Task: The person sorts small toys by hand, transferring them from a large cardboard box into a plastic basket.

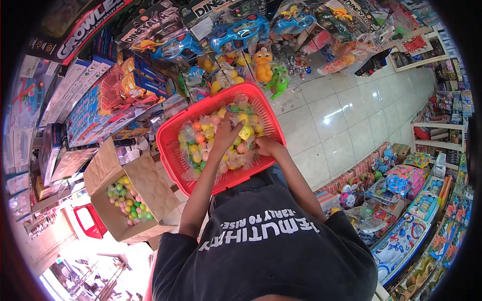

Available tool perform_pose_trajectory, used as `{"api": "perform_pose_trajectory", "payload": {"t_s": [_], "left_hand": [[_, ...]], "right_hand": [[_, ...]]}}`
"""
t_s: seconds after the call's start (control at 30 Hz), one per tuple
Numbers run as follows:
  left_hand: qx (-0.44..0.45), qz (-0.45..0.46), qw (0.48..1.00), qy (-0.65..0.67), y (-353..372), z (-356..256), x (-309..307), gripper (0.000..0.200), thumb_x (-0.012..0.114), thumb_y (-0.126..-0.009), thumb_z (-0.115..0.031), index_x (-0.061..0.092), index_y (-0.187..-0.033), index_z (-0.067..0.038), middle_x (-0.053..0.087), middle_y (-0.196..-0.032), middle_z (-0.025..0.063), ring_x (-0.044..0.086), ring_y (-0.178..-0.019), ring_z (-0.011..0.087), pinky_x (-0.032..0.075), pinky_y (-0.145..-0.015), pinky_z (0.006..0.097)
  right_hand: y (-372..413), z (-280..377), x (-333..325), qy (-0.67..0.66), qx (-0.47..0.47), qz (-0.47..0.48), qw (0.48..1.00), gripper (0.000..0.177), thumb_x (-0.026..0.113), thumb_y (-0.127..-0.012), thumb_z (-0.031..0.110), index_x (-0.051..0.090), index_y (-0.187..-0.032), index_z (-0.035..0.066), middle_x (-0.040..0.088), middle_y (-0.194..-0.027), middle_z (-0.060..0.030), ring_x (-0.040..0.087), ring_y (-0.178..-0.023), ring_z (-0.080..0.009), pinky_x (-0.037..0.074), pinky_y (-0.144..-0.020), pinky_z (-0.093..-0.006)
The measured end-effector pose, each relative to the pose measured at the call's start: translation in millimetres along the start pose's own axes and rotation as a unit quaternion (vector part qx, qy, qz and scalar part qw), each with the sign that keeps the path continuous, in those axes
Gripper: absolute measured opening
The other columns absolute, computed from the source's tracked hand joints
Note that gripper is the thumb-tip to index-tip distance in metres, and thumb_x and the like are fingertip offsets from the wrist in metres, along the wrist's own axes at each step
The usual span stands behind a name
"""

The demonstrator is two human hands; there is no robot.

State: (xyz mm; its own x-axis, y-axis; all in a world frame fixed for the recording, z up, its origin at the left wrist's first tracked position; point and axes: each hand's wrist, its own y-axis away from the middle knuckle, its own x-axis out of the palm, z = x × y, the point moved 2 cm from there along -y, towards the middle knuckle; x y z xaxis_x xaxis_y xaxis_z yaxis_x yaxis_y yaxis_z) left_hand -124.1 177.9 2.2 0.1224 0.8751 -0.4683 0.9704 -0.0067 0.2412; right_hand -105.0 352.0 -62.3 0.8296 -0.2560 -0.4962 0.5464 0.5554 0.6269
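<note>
A red plastic basket [173, 173] sits in front of my body, filled with small balls [201, 138] in yellow, orange, pink and green, many wrapped in clear plastic bags. Over the middle of the pile, my left hand [227, 134] reaches in with its fingers apart, touching the wrapped balls. A yellow ball with a printed face [245, 132] lies right beside its fingertips. My right hand [267, 146] is inside the basket near the right wall, its fingers curled at the edge of the pile. What those fingers hold, if anything, is hidden.
An opened cardboard box [105, 210] with loose colored balls stands at the left. Boxed toys [113, 95] are stacked beyond it. Orange [262, 65] and green toy figures [278, 80] stand behind the basket. Tiled floor [326, 125] stretches right, towards toy-filled shelves [437, 135].
</note>
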Motion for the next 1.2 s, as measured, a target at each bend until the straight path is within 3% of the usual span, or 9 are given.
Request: {"api": "perform_pose_trajectory", "payload": {"t_s": [0.13,0.2,0.27,0.4,0.73,0.83,0.9,1.0,1.2], "left_hand": [[0.064,0.021,0.998,-0.012,-6,22,22,0.037,0.06,-0.079,-0.022,0.045,-0.109,-0.009,0.057,-0.08,0.0175,0.059,-0.071,0.0321,0.045,-0.065,0.0405],[0.118,-0.043,0.987,-0.102,-8,30,28,0.033,0.06,-0.077,-0.019,0.048,-0.106,-0.012,0.053,-0.091,0.0184,0.058,-0.077,0.0334,0.046,-0.07,0.0422],[0.09,-0.025,0.989,-0.112,-12,49,36,0.032,0.061,-0.076,-0.019,0.049,-0.104,-0.011,0.052,-0.093,0.0171,0.058,-0.078,0.0328,0.047,-0.071,0.0418],[0.053,0.038,0.988,-0.138,-5,38,30,0.031,0.064,-0.073,-0.018,0.051,-0.099,-0.009,0.053,-0.096,0.0153,0.058,-0.082,0.032,0.047,-0.07,0.0412],[0.071,0.098,0.985,-0.123,-3,54,24,0.024,0.065,-0.069,-0.015,0.06,-0.091,-0.006,0.06,-0.071,0.0159,0.061,-0.074,0.0292,0.047,-0.068,0.0373],[0.083,0.162,0.974,-0.133,-2,56,21,0.033,0.064,-0.068,-0.012,0.058,-0.101,-0.007,0.061,-0.085,0.016,0.06,-0.083,0.03,0.047,-0.074,0.0363],[0.158,0.085,0.982,-0.064,1,53,16,0.047,0.064,-0.066,-0.01,0.052,-0.112,-0.007,0.056,-0.104,0.015,0.055,-0.097,0.0311,0.045,-0.08,0.0373],[0.223,0.06,0.966,-0.112,4,51,14,0.061,0.067,-0.064,-0.009,0.043,-0.12,-0.008,0.045,-0.12,0.0128,0.046,-0.108,0.0301,0.042,-0.087,0.0374],[0.135,0.084,0.96,-0.231,2,56,24,0.069,0.071,-0.061,-0.011,0.039,-0.122,-0.008,0.045,-0.118,0.0114,0.046,-0.107,0.0325,0.042,-0.088,0.0388]], "right_hand": [[-3,-2,1,0.007,0.002,-0.038,0.999,0.037,0.059,-0.071,0.016,0.052,-0.103,0.001,0.061,-0.094,-0.0199,0.058,-0.09,-0.0324,0.045,-0.077,-0.0391],[-4,0,1,0.003,0.001,-0.074,0.997,0.044,0.06,-0.071,0.019,0.047,-0.109,0.0,0.059,-0.096,-0.0225,0.057,-0.092,-0.0343,0.045,-0.078,-0.0405],[2,8,-6,0.002,0.046,-0.074,0.996,0.056,0.062,-0.073,0.026,0.038,-0.115,-0.003,0.057,-0.097,-0.0283,0.055,-0.096,-0.0377,0.044,-0.08,-0.0426],[5,11,-10,-0.009,0.034,-0.096,0.995,0.054,0.063,-0.071,0.024,0.042,-0.111,-0.004,0.058,-0.094,-0.0277,0.057,-0.092,-0.0377,0.045,-0.079,-0.0431],[-14,15,-11,-0.069,-0.055,-0.168,0.982,0.059,0.058,-0.071,0.012,0.034,-0.125,0.003,0.047,-0.117,-0.0265,0.049,-0.107,-0.0376,0.041,-0.088,-0.0417],[-19,14,-10,-0.056,-0.069,-0.165,0.982,0.063,0.059,-0.07,0.008,0.032,-0.127,0.005,0.047,-0.118,-0.0241,0.048,-0.108,-0.037,0.041,-0.088,-0.0412],[-19,16,-12,-0.051,-0.069,-0.17,0.982,0.064,0.059,-0.069,0.007,0.032,-0.127,0.005,0.048,-0.119,-0.023,0.048,-0.109,-0.0366,0.041,-0.089,-0.0409],[-18,22,-17,-0.047,-0.05,-0.134,0.989,0.068,0.062,-0.068,0.006,0.03,-0.128,0.006,0.049,-0.116,-0.0237,0.049,-0.107,-0.0372,0.042,-0.087,-0.0416],[-29,21,-15,0.011,-0.01,-0.136,0.991,0.071,0.063,-0.064,0.002,0.029,-0.124,0.015,0.054,-0.101,-0.0229,0.056,-0.093,-0.0397,0.047,-0.074,-0.0463]]}}
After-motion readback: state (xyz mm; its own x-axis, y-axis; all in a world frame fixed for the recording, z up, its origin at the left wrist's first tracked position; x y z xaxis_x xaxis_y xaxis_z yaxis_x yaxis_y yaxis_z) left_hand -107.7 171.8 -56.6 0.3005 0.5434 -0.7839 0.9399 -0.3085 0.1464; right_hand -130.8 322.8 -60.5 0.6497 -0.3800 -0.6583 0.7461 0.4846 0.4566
